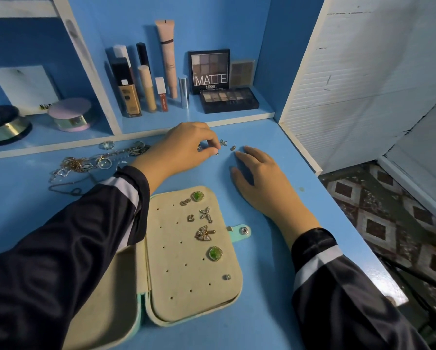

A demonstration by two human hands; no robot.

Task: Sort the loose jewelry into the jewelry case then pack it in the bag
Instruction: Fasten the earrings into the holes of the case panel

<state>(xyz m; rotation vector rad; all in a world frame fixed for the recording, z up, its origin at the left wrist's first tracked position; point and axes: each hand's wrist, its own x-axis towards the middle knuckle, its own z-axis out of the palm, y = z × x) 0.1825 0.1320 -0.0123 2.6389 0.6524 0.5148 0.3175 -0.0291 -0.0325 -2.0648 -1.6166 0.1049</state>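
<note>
An open jewelry case (pixel 176 286) with a beige perforated panel lies on the blue desk (pixel 275 261) in front of me. Several earrings are pinned in it, among them two green ones (pixel 215 253) and a butterfly (pixel 203 233). My left hand (pixel 186 145) reaches over the case and pinches a small earring (pixel 215 150) at the desk's back. Two loose earrings (pixel 223 142) lie just right of its fingertips. My right hand (pixel 260 178) rests flat on the desk beside them, fingers relaxed. A tangle of chains and rings (pixel 85 162) lies to the left.
A shelf behind the desk holds makeup bottles (pixel 128 92), eyeshadow palettes (pixel 209 72) and round compacts (pixel 70 114). A white wall panel (pixel 338 84) bounds the desk on the right, where the desk edge drops to a patterned floor (pixel 378 210).
</note>
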